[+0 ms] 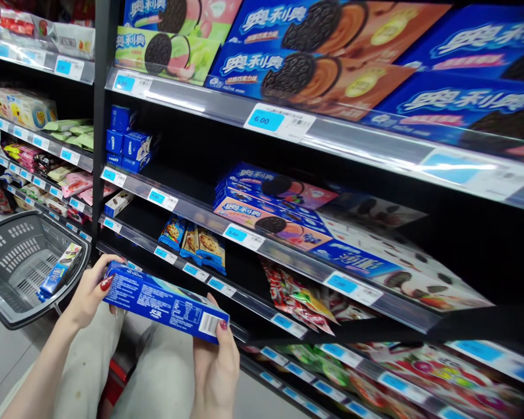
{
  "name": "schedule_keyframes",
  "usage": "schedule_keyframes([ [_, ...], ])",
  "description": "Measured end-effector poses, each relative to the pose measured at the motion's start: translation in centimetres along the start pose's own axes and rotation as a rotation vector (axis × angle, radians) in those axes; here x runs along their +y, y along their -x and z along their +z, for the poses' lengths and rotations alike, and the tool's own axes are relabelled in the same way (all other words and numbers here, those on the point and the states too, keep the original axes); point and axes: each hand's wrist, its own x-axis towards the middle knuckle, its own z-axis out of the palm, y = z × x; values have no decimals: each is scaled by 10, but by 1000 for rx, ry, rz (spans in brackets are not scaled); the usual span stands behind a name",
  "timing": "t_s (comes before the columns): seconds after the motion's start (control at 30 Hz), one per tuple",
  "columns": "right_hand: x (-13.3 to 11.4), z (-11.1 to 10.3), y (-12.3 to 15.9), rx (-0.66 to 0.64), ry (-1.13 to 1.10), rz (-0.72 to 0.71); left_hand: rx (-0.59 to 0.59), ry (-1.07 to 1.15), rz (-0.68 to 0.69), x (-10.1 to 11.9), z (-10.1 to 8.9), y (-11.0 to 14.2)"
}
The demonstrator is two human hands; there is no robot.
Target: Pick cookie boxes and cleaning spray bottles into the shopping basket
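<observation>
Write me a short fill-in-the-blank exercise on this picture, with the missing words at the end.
1. The left hand and the right hand hold one box, whose main color is ____.
2. The barcode sits near the end of the box held by the ____ hand.
3. Below the brown-and-blue cookie boxes, the price tag reads ____.
4. The gray basket is on the ____ side of the person's legs.

Missing words: blue; right; 6.00; left.

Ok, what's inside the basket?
One blue pack with a pale, pictured part shows in the basket, lying near the side closest to the camera. Anything beneath the pack is covered, so can't tell.
</observation>
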Motion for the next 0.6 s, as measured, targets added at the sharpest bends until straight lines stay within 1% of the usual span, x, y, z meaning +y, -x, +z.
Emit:
schedule_keyframes([
  [0.13, 2, -1, -3, -2, -21, 3, -6, -25, 15, 7, 10, 4],
  [0.23, 0, 2, -2, 20, -59, 14, -7, -36, 9, 9, 13, 5],
  [0.43, -8, 7, 4, 95, -61, 12, 8, -24, 1, 6, 12, 4],
  [0.6, -19, 9, 16, 132, 7, -41, 25, 79, -31, 3, 8, 1],
])
